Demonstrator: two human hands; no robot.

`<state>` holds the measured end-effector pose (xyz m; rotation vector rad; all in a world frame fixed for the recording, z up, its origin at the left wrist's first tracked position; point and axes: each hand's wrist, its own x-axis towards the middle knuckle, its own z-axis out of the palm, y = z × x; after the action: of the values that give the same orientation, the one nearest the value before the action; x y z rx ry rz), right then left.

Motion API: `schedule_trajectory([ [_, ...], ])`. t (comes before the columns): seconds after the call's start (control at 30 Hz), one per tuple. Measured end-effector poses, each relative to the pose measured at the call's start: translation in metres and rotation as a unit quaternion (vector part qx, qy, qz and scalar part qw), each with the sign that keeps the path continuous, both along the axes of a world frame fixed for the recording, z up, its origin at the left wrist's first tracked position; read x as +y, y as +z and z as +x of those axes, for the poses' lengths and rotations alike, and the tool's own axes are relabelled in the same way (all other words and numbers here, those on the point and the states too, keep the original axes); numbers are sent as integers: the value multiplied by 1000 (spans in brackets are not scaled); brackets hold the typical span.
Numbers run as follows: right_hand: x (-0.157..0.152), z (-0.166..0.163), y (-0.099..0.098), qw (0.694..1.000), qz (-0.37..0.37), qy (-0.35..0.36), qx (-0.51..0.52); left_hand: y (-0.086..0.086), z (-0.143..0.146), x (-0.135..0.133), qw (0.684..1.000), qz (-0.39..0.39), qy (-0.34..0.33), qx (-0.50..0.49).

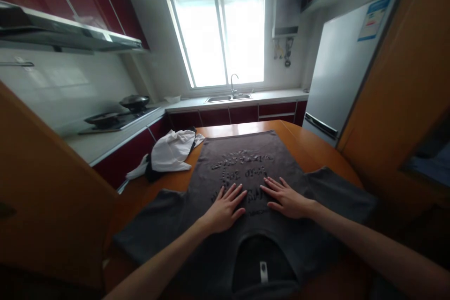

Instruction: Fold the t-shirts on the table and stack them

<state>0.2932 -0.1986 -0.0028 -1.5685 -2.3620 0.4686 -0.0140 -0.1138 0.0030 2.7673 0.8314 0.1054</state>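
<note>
A dark grey T-shirt (242,164) lies spread flat, front up, on an orange wooden table (312,145), its collar nearest me and its sleeves out to both sides. My left hand (225,206) rests flat on the shirt's chest with the fingers stretched out. My right hand (284,197) lies flat beside it, fingers spread, on the printed lettering. The two hands are a small gap apart, and neither one holds anything.
A crumpled white and black garment (172,152) lies on the table's far left corner. Behind are a counter with a hob and pans (119,115), a sink (228,97) under the window, and a silver fridge (337,79) at the right. Orange wooden panels flank both sides.
</note>
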Motion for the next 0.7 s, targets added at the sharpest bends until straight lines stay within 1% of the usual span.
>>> schedule_trajectory([
  [0.17,-73,-21,-1,1000,-15,12,14,5,-11,-65,999,5,-47,7],
  [0.23,-96,-28,-3,1000,-12,4,22,4,-14,-82,998,3,-68,0],
  [0.3,-114,-33,-5,1000,-2,-18,25,4,-15,-91,997,1,-76,-10],
  [0.43,-128,-38,-6,997,24,-72,16,5,-11,-92,998,-21,-64,-18],
  [0.53,-133,-41,-4,994,46,-95,17,12,-10,-99,997,-34,-58,-43],
  [0.6,-141,-45,-3,993,59,-100,31,19,-14,-113,996,-37,-63,-59],
  [0.7,-161,-55,-3,992,70,-82,62,26,-24,-142,994,-44,-79,-59],
])
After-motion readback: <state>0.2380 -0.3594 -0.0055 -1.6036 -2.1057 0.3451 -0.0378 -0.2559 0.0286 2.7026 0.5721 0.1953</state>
